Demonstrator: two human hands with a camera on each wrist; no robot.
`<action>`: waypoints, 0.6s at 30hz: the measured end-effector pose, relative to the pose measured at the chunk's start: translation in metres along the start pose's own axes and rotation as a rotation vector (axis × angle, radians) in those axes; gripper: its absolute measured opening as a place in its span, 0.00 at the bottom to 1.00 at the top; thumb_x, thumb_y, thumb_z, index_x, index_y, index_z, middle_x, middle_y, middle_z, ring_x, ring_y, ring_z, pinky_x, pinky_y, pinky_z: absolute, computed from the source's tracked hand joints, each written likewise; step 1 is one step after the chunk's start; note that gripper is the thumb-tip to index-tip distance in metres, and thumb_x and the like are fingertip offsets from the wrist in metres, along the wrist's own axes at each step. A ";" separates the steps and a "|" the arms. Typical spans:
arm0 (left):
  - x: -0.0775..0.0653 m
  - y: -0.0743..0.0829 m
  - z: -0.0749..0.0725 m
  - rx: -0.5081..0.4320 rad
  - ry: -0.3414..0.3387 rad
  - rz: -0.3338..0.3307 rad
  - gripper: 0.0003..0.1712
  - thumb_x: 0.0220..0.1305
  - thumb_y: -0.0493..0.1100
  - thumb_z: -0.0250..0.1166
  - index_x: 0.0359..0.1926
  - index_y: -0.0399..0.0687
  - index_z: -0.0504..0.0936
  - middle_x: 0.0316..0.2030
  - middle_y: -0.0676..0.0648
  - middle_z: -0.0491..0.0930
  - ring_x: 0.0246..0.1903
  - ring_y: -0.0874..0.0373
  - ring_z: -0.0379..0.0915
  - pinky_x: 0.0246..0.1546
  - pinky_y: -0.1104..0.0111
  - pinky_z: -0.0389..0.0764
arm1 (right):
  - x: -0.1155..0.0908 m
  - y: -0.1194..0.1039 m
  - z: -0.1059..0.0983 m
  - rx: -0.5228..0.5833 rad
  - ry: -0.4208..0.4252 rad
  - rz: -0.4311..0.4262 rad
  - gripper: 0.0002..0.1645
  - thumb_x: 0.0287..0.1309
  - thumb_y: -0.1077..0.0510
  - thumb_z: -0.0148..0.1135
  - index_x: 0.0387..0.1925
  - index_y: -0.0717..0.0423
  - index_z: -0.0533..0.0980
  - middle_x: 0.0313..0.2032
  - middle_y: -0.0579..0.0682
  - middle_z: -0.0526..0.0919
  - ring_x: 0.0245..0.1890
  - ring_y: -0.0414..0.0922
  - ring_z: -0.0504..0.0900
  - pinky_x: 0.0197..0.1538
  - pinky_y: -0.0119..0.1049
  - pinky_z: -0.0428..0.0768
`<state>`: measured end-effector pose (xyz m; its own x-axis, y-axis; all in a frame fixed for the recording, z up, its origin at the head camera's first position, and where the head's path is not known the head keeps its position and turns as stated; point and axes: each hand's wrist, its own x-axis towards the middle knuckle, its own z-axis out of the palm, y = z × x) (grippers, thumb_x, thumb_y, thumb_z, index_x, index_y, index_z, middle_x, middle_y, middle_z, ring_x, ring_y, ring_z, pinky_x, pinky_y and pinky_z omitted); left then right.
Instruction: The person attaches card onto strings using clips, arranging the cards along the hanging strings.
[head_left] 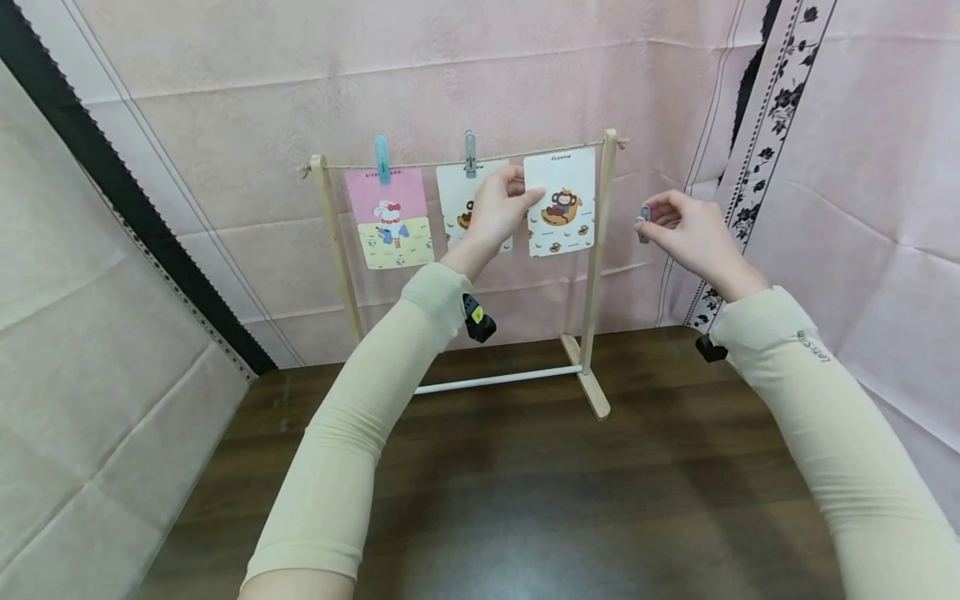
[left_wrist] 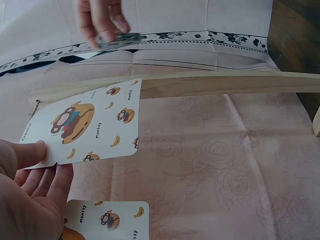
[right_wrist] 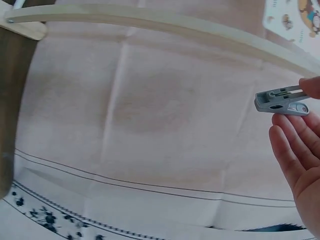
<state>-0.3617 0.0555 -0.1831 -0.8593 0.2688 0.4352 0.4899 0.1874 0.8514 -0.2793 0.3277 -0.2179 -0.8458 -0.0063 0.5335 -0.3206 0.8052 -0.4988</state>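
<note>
My left hand [head_left: 495, 208] pinches the left edge of a white monkey card [head_left: 561, 202] between thumb and fingers, holding it against the string near the right post. My right hand [head_left: 693, 233] is to the right of the wooden stand [head_left: 594, 275], pinching a grey clothespin [right_wrist: 281, 100] by its handle ends. A second white monkey card [head_left: 453, 187] hangs from the string under a grey clothespin [head_left: 470, 154], partly hidden behind my left hand. Farther left, a pink and yellow card [head_left: 390, 221] hangs under a blue clothespin [head_left: 382, 158].
The stand has two upright posts joined by a white bar [head_left: 498, 380] low down, with the string [head_left: 427, 164] tied across the top. It stands on a dark wooden table [head_left: 525, 500]. Pale pink cloth [head_left: 300, 83] hangs behind and at both sides.
</note>
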 end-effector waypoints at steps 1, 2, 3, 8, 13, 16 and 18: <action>0.000 -0.001 0.000 0.000 0.000 0.002 0.14 0.69 0.39 0.66 0.53 0.41 0.80 0.42 0.46 0.85 0.44 0.58 0.79 0.42 0.71 0.77 | 0.003 -0.003 -0.001 0.002 0.002 -0.014 0.27 0.68 0.48 0.62 0.59 0.64 0.74 0.49 0.63 0.83 0.47 0.55 0.81 0.49 0.35 0.75; 0.000 -0.001 -0.001 -0.003 0.000 -0.001 0.14 0.69 0.39 0.66 0.54 0.41 0.80 0.42 0.46 0.85 0.44 0.58 0.79 0.42 0.71 0.77 | 0.005 -0.006 -0.003 -0.001 0.004 -0.027 0.27 0.69 0.50 0.62 0.59 0.65 0.74 0.50 0.63 0.83 0.47 0.55 0.80 0.50 0.36 0.76; -0.001 -0.001 -0.001 -0.005 0.000 0.000 0.14 0.69 0.39 0.67 0.53 0.41 0.80 0.42 0.45 0.85 0.44 0.58 0.79 0.42 0.71 0.77 | 0.007 -0.010 -0.005 -0.001 0.004 -0.033 0.27 0.69 0.51 0.61 0.60 0.66 0.74 0.50 0.64 0.82 0.47 0.55 0.80 0.52 0.37 0.77; 0.000 -0.002 -0.001 -0.013 -0.001 0.023 0.13 0.69 0.39 0.66 0.53 0.40 0.80 0.41 0.45 0.86 0.43 0.57 0.79 0.43 0.71 0.77 | 0.018 -0.027 -0.021 -0.003 0.014 -0.044 0.28 0.71 0.50 0.59 0.63 0.65 0.72 0.53 0.64 0.81 0.50 0.57 0.79 0.58 0.48 0.75; -0.001 0.000 -0.001 -0.017 -0.002 0.029 0.13 0.70 0.39 0.66 0.52 0.40 0.80 0.41 0.45 0.86 0.44 0.57 0.80 0.45 0.71 0.77 | 0.029 -0.040 -0.036 0.001 0.042 -0.033 0.29 0.72 0.49 0.57 0.65 0.64 0.70 0.57 0.63 0.79 0.52 0.55 0.77 0.62 0.45 0.74; -0.001 0.000 -0.002 -0.014 -0.004 0.021 0.13 0.70 0.39 0.66 0.53 0.40 0.80 0.41 0.45 0.86 0.44 0.57 0.80 0.46 0.71 0.77 | 0.035 -0.046 -0.043 0.018 0.063 -0.015 0.30 0.73 0.48 0.55 0.67 0.63 0.69 0.58 0.62 0.77 0.53 0.52 0.76 0.63 0.43 0.74; -0.002 0.001 -0.002 -0.011 -0.005 0.017 0.14 0.70 0.39 0.66 0.53 0.40 0.80 0.41 0.45 0.86 0.44 0.57 0.79 0.46 0.71 0.77 | 0.040 -0.051 -0.047 0.034 0.079 -0.006 0.30 0.73 0.48 0.54 0.67 0.62 0.68 0.59 0.62 0.76 0.54 0.50 0.76 0.63 0.40 0.73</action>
<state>-0.3602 0.0535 -0.1828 -0.8503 0.2762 0.4480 0.5024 0.1728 0.8472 -0.2767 0.3142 -0.1393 -0.8079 0.0374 0.5882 -0.3405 0.7850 -0.5176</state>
